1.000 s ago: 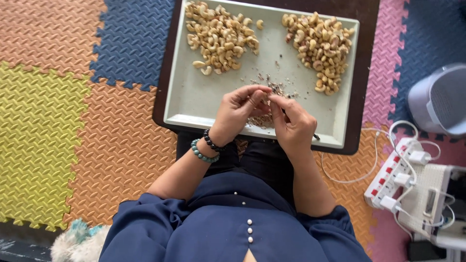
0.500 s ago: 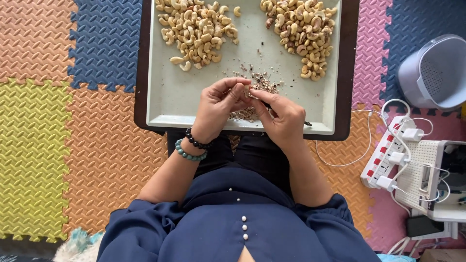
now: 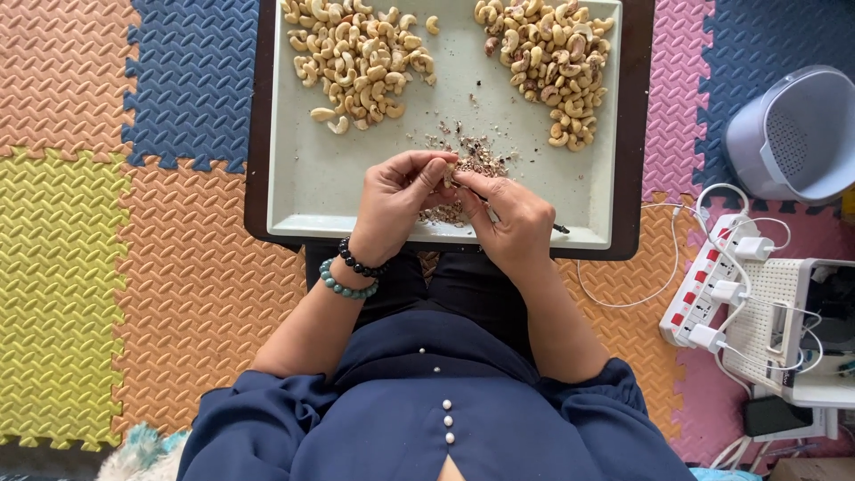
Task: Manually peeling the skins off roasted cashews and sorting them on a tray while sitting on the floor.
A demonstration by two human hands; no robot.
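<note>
My left hand (image 3: 392,200) and my right hand (image 3: 512,218) meet over the near middle of a pale tray (image 3: 312,187). Both pinch a single cashew nut (image 3: 451,175) between their fingertips. My right hand also holds a thin dark tool (image 3: 559,228) whose end sticks out to the right. A heap of brown skin flakes (image 3: 476,156) lies just beyond the fingers. At the far left of the tray is a pile of pale peeled cashews (image 3: 356,49). At the far right is a pile of cashews with brown skin (image 3: 548,58).
The tray rests on a dark board (image 3: 258,134) over colourful foam floor mats (image 3: 107,223). To the right stand a white power strip with plugs (image 3: 712,294), a white box (image 3: 784,321) and a grey-white container (image 3: 788,134). Bead bracelets (image 3: 352,272) circle my left wrist.
The view has drifted so the tray and hands sit lower and more central in the frame. Both hands stay together on the nut, fingers shifting slightly.
</note>
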